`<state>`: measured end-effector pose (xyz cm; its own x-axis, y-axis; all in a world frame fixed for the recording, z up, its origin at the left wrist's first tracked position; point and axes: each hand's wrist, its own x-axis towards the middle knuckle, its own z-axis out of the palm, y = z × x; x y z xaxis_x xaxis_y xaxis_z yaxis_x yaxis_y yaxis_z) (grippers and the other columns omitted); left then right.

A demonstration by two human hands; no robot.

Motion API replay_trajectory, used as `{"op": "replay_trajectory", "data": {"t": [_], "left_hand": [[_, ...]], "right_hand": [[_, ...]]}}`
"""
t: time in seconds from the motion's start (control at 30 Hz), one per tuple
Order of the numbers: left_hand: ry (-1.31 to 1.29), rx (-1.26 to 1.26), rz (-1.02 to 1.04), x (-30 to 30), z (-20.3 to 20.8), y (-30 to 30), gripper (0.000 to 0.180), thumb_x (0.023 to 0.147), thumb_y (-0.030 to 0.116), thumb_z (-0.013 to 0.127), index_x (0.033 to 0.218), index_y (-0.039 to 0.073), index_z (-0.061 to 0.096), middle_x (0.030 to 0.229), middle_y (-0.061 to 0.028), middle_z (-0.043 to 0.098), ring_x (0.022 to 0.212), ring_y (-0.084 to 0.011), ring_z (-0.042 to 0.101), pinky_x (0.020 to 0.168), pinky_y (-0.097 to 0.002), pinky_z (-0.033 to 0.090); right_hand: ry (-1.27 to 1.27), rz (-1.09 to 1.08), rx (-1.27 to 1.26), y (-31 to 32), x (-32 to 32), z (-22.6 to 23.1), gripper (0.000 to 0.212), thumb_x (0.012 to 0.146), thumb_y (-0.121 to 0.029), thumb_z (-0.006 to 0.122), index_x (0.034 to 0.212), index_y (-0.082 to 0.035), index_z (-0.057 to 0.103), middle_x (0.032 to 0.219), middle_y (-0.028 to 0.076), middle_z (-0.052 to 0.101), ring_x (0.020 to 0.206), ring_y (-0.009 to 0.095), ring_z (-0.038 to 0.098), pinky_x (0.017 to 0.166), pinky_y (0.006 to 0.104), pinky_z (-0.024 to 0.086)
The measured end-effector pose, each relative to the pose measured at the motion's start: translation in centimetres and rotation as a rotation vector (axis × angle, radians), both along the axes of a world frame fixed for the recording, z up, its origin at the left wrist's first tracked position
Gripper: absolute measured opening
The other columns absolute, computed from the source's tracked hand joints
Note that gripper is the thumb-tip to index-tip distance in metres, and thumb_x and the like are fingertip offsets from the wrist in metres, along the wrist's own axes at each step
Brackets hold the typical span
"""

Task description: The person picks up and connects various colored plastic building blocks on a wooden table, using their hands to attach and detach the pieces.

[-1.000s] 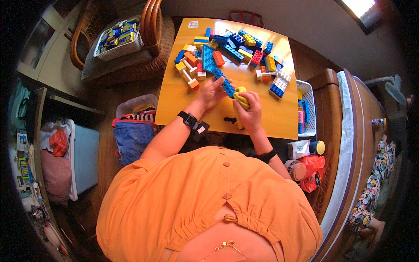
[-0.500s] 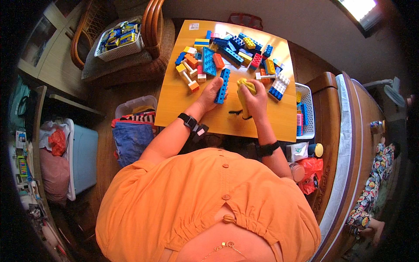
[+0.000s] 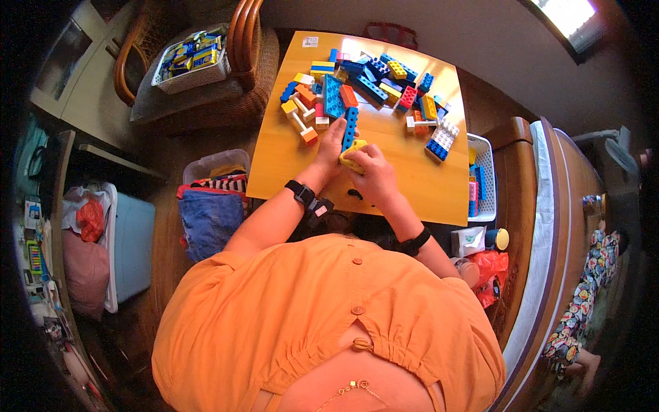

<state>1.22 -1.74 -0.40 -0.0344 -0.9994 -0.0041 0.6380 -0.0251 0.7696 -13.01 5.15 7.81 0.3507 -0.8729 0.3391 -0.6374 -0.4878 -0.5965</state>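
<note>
Over the wooden table (image 3: pixel 425 189), my left hand (image 3: pixel 329 150) is closed around a long blue toy brick (image 3: pixel 351 126), which points away from me. Pinched in my right hand (image 3: pixel 377 177) is a yellow cloth (image 3: pixel 352 154), pressed against the near end of that brick. The two hands are close together. Just beyond the brick's far end lie a flat blue studded plate (image 3: pixel 333 96) and an orange brick (image 3: pixel 349 96). To the left are white-and-yellow pieces (image 3: pixel 299 123), and to the right a white-and-blue studded block (image 3: pixel 443 139).
Several mixed bricks (image 3: pixel 374 89) cover the table's far half. A white basket (image 3: pixel 487 182) with bricks stands against its right side. On the left are a wicker chair (image 3: pixel 254 69) with a basket of packets and a bin of clothes (image 3: pixel 213 213). Another person (image 3: pixel 583 302) lies at far right.
My right hand has moved left with the yellow cloth and brought it against the blue brick's near end. The left hand still holds the brick in nearly the same place.
</note>
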Motion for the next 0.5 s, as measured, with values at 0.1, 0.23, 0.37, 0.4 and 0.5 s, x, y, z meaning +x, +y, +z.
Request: {"op": "replay_trajectory", "data": {"t": [0.1, 0.23, 0.37, 0.4, 0.5], "left_hand": [[0.036, 0.004, -0.044, -0.3, 0.8, 0.1, 0.042, 0.099, 0.045, 0.062, 0.122, 0.010, 0.056, 0.093, -0.0006, 0.060, 0.080, -0.0098, 0.059, 0.072, -0.0254, 0.051], [0.015, 0.015, -0.074, -0.5, 1.0, 0.3, 0.029, 0.099, 0.033, 0.066, 0.114, 0.010, 0.055, 0.089, -0.0019, 0.058, 0.074, -0.0102, 0.059, 0.063, -0.0261, 0.052], [0.192, 0.115, -0.103, -0.1, 0.9, 0.4, 0.026, 0.103, 0.034, 0.055, 0.107, 0.008, 0.056, 0.088, -0.0049, 0.061, 0.069, -0.0156, 0.061, 0.058, -0.0305, 0.052], [0.196, 0.127, -0.100, 0.0, 0.7, 0.4, 0.030, 0.104, 0.037, 0.051, 0.106, 0.007, 0.057, 0.088, -0.0060, 0.063, 0.070, -0.0166, 0.063, 0.059, -0.0313, 0.054], [0.196, 0.226, -0.040, -0.6, 1.2, 0.3, 0.040, 0.106, 0.041, 0.041, 0.110, 0.007, 0.061, 0.088, -0.0085, 0.069, 0.073, -0.0179, 0.066, 0.064, -0.0327, 0.056]], "right_hand": [[0.017, 0.005, -0.005, 0.4, -0.9, -0.3, 0.026, 0.080, -0.019, 0.076, 0.106, -0.018, 0.072, 0.107, 0.013, 0.064, 0.094, 0.037, 0.066, 0.077, 0.0432, 0.055], [-0.066, -0.047, 0.004, 0.1, -2.6, -1.4, 0.026, 0.079, -0.018, 0.077, 0.104, -0.013, 0.073, 0.105, 0.015, 0.064, 0.094, 0.036, 0.065, 0.079, 0.0427, 0.054], [-0.131, -0.134, 0.032, 0.3, -3.1, -1.6, 0.025, 0.079, -0.017, 0.078, 0.102, -0.011, 0.073, 0.103, 0.015, 0.063, 0.092, 0.036, 0.064, 0.080, 0.0418, 0.054], [-0.173, -0.157, 0.021, 0.5, -3.1, -1.4, 0.025, 0.079, -0.016, 0.079, 0.102, -0.011, 0.073, 0.103, 0.014, 0.063, 0.092, 0.035, 0.064, 0.080, 0.0412, 0.054], [-0.244, -0.084, -0.074, 1.5, -2.1, 0.0, 0.026, 0.077, -0.015, 0.080, 0.103, -0.014, 0.074, 0.104, 0.013, 0.063, 0.092, 0.034, 0.065, 0.079, 0.0406, 0.055]]}}
